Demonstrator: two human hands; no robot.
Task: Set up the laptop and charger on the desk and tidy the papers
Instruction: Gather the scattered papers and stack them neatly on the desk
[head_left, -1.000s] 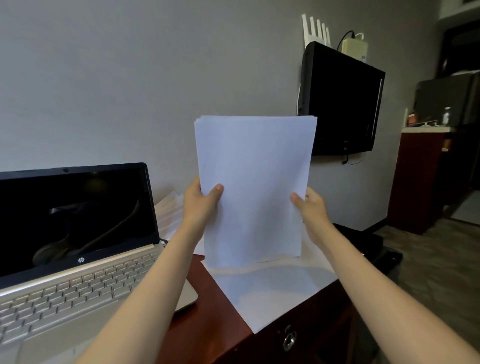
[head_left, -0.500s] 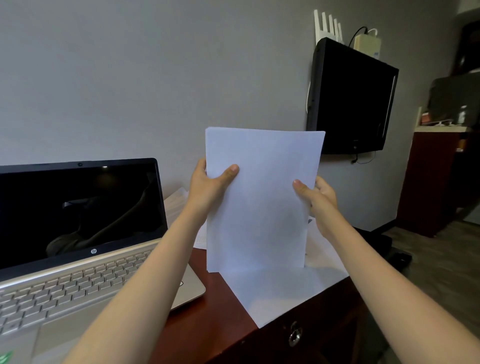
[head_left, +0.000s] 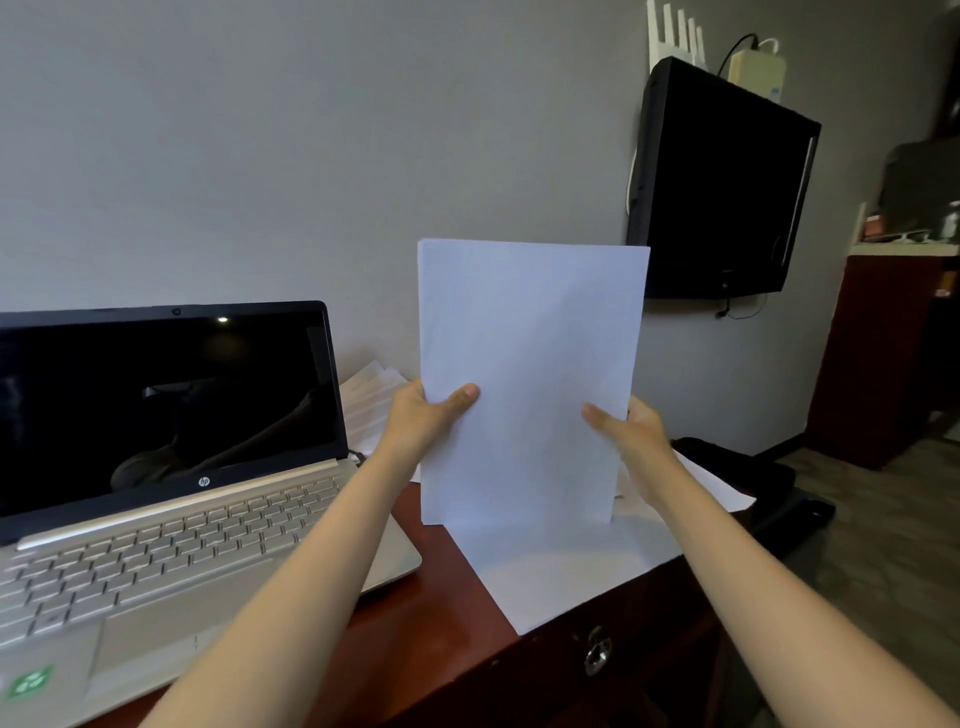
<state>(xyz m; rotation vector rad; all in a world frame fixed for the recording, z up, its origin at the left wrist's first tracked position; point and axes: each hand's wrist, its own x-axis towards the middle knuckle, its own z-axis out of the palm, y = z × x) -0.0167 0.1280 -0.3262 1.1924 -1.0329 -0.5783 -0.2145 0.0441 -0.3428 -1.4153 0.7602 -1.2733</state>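
Setting: A grey wall is seen behind a reddish-brown wooden counter; a dark television is mounted at the right, with a white router set on top of it.
Laptop: The laptop is placed open on the left part of the counter, its screen dark and its silver keyboard turned toward the camera.
Stack of papers: A stack of papers is held upright just to the right of the laptop, its lower edge set against a loose sheet that lies flat at the counter's right front corner.
Left hand: The left hand is clasped on the stack's left edge, the thumb laid across the front and the fingers hidden behind.
Right hand: The right hand is clasped on the stack's right edge in the same way, thumb in front.
Other papers: A fanned pile of sheets is seen behind the laptop's right corner, near the wall.
Drawer: A metal pull is fixed to the counter's front, below the loose sheet.
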